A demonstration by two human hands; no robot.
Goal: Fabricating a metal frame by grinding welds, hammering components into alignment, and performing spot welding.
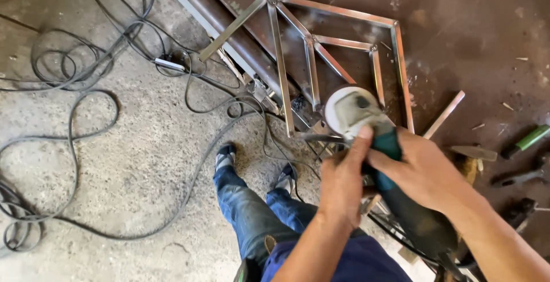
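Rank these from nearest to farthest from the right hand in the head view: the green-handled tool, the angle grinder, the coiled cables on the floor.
1. Angle grinder: gripped by the right hand.
2. Green-handled tool: on the bench, to its right.
3. Coiled cables: on the floor, far left.

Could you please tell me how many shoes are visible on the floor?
2. One shoe stands on the concrete left of the bench edge; the other is just right of it, beside the left hand, its front partly hidden under the cables and frame.
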